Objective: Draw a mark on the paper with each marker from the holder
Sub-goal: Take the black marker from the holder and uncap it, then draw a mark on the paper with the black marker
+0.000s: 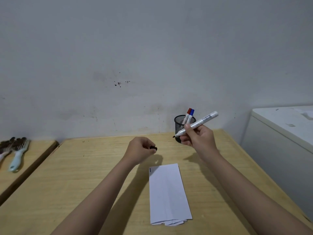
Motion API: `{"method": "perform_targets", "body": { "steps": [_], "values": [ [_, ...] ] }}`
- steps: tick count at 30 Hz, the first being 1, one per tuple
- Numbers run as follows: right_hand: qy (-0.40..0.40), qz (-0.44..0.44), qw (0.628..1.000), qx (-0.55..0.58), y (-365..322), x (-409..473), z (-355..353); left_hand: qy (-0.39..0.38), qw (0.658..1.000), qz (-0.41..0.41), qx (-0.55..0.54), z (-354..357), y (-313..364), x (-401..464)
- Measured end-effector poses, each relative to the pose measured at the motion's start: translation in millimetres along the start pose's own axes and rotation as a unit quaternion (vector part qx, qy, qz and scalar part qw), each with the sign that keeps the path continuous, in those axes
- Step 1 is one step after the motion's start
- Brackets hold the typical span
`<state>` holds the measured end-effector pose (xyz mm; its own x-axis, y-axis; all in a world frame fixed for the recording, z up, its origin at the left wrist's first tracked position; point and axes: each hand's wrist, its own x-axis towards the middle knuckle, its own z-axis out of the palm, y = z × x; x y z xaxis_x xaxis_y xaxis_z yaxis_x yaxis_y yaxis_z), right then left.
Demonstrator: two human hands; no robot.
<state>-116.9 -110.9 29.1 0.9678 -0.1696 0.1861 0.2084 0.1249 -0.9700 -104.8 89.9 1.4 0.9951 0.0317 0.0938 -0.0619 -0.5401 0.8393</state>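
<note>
Marker (198, 123), uncapped, gripped in my right hand (198, 138) at 1 o'clock above paper (167, 194); left hand (140, 148) pinches blk cap (153, 148) at 11. Holder (182, 126) w/ red & blue markers behind.

So the paper (169, 194) lies flat on the tabletop (94, 167), nearest the person. The holder (182, 128) stands at the back edge by the wall (152, 48), behind and a bit right of the paper, with two markers (189, 116) in it. Way off left, brushes (15, 153) lie on a second tabletop (33, 155). A cabinet (279, 133) sits to the right.
</note>
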Motion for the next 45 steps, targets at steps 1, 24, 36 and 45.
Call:
{"method": "perform_targets", "body": {
  "steps": [1,24,36,45],
  "values": [
    [-0.005,0.002,1.0,-0.015,4.0,-1.0,0.6,-0.006,0.999,-0.005,0.032,3.0,-3.9,3.6],
    [-0.066,0.141,0.988,-0.015,81.7,-36.9,38.3,-0.117,0.989,-0.002,0.085,-8.9,-45.4,-28.7],
    [-0.072,0.088,0.99,-0.081,92.4,-45.6,37.2,-0.089,0.981,0.03,0.173,-7.2,-57.9,-29.3],
    [-0.075,0.075,0.984,-0.145,90.7,-47.9,39.9,-0.091,0.981,0.03,0.167,-8.5,-59.5,-27.3]
  ]
}}
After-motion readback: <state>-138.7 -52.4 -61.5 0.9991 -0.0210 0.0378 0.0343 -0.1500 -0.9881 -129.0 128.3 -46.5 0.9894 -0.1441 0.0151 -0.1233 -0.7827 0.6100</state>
